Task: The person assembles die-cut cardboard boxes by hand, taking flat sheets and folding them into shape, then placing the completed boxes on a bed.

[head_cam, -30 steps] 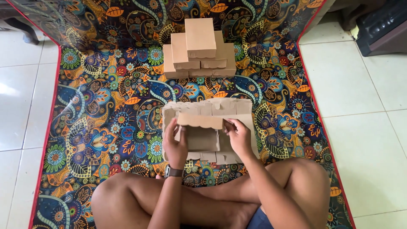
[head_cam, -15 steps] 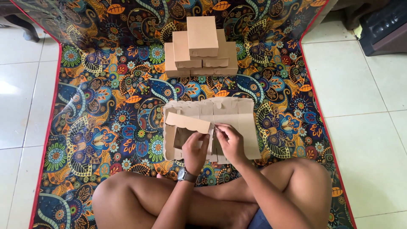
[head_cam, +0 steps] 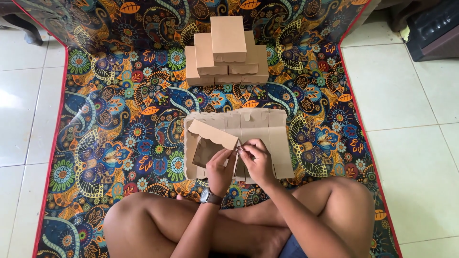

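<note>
Seated on patterned mat (head_cam: 119,143) over white tiled floor (head_cam: 411,143). Left hand (head_cam: 220,169), right hand (head_cam: 258,162) pinched onto half-folded cardboard box (head_cam: 267,129); stacked boxes (head_cam: 227,50) beyond.

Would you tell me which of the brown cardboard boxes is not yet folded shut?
The cardboard box under the left hand and right hand, flaps spread flat on the mat; the stacked boxes beyond it are all closed.

A stack of finished brown boxes (head_cam: 228,50) stood ahead of me on the patterned mat (head_cam: 119,119), well apart from my crossed legs (head_cam: 158,224). White floor tiles (head_cam: 406,95) lay either side, and a dark object (head_cam: 435,28) sat at the far right corner.
</note>
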